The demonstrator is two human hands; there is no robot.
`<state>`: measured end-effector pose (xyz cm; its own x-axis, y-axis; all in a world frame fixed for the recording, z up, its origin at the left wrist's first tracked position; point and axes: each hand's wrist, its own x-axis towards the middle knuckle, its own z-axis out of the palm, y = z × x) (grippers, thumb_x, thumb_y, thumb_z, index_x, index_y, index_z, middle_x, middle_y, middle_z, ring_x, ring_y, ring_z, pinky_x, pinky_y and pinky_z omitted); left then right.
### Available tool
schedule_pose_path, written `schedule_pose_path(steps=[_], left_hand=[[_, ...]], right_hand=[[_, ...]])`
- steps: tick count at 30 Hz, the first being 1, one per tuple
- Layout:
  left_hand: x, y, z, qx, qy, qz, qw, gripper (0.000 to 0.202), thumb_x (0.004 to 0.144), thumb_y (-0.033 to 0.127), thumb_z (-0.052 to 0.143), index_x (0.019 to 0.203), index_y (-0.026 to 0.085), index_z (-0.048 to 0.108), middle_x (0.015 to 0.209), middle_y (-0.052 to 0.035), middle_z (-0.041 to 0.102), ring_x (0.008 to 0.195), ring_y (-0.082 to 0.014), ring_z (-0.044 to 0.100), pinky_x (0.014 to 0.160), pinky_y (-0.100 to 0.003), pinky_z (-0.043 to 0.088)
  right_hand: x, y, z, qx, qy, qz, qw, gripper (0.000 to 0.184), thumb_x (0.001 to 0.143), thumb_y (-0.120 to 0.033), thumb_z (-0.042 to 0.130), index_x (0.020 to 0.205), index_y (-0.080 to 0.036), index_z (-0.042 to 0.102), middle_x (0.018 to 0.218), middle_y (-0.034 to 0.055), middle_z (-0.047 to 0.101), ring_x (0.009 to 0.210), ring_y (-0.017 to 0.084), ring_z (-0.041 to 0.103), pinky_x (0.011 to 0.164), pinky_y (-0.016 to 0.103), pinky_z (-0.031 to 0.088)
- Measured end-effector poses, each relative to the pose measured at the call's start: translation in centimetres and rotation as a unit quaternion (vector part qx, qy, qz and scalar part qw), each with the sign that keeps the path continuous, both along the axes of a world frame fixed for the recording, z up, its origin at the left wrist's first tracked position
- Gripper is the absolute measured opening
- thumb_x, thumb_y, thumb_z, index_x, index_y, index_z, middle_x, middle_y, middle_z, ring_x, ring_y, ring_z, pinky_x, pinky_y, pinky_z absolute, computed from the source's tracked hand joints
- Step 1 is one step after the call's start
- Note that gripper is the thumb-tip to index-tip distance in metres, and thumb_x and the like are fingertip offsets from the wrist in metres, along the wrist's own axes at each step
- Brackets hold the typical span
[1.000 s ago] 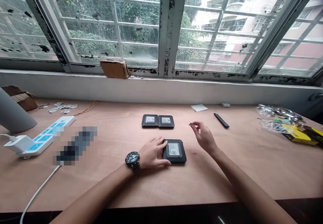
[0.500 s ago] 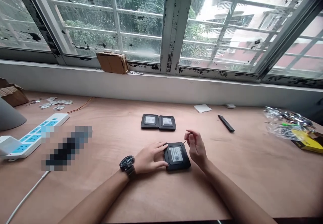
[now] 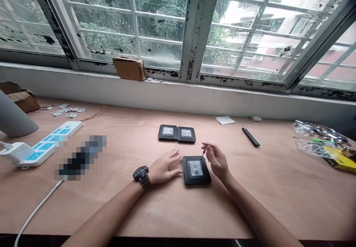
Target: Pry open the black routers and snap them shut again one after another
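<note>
A black square device (image 3: 197, 180) with a white label lies on the table just ahead of me. My left hand (image 3: 164, 168) rests at its left edge, fingers spread; whether the fingertips touch the edge I cannot tell. In my right hand (image 3: 219, 163), thumb and fingers pinch a thin screwdriver (image 3: 203, 155) with a bit of red at its grip. Its shaft slants down to the device's upper right corner; the fingers hide most of the handle. Two similar labelled black devices (image 3: 167, 132) lie side by side farther back.
On the left are a white power strip (image 3: 44, 158), a blurred-out object (image 3: 80, 160), a grey cone-shaped object (image 3: 13, 115) and a cardboard box (image 3: 23, 98). A dark bar (image 3: 250, 137) lies back right, near plastic bags (image 3: 314, 146) and a yellow box (image 3: 339, 161).
My left hand's fingers have eased back from the device's edge and top corner. The screwdriver stands more upright at the corner. The whole view has shifted slightly.
</note>
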<state>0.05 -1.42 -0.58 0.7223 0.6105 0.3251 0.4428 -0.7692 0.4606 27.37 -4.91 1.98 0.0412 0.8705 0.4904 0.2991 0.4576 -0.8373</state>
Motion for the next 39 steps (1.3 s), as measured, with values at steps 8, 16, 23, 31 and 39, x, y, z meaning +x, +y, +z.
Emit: schedule_pose_path(steps=[8,16,23,31,39], left_hand=[[-1.3,1.3,0.5,-0.033,-0.029,0.042,0.998,0.044,0.098,0.046,0.062,0.134,0.021,0.065,0.14,-0.0112,0.063,0.137,-0.0283,0.053,0.112,-0.046,0.045],[-1.4,1.2,1.0,-0.021,-0.04,0.033,0.998,0.032,0.1,0.04,0.06,0.124,0.022,0.07,0.131,-0.0073,0.069,0.13,-0.0255,0.059,0.109,-0.04,0.048],[-1.5,1.5,0.3,-0.02,-0.054,0.039,0.998,0.031,0.098,0.038,0.064,0.125,0.022,0.069,0.131,-0.0064,0.069,0.128,-0.0258,0.061,0.108,-0.04,0.049],[-1.6,1.7,0.2,-0.016,-0.045,0.035,0.998,0.029,0.102,0.032,0.057,0.127,0.022,0.068,0.13,-0.0048,0.07,0.13,-0.0231,0.059,0.11,-0.038,0.048],[-0.6,0.6,0.6,0.032,-0.02,0.038,0.999,0.042,0.098,0.017,0.051,0.14,0.019,0.058,0.147,-0.0106,0.056,0.134,-0.0245,0.055,0.113,-0.041,0.046]], right_hand=[[-1.3,0.6,2.7,0.04,0.104,-0.042,0.993,0.021,0.103,-0.049,0.049,0.106,-0.028,0.045,0.087,0.0024,0.063,0.065,0.017,0.056,0.048,0.026,0.043],[-5.1,1.5,0.9,-0.004,0.022,0.055,0.998,0.027,0.103,-0.051,0.047,0.103,-0.025,0.055,0.08,0.0004,0.057,0.056,0.014,0.046,0.048,0.026,0.039],[-4.7,1.3,0.5,-0.035,0.001,0.092,0.995,0.033,0.105,-0.05,0.041,0.116,-0.025,0.059,0.086,0.0022,0.06,0.057,0.014,0.049,0.051,0.028,0.044],[-2.8,1.6,2.1,0.011,0.05,0.064,0.997,0.019,0.094,-0.041,0.067,0.1,-0.022,0.065,0.105,0.0069,0.067,0.068,0.015,0.064,0.051,0.027,0.047],[6.3,2.6,2.0,0.065,-0.237,-0.134,0.96,0.031,0.093,-0.054,0.064,0.098,-0.024,0.07,0.081,0.0024,0.073,0.056,0.015,0.061,0.053,0.028,0.044]])
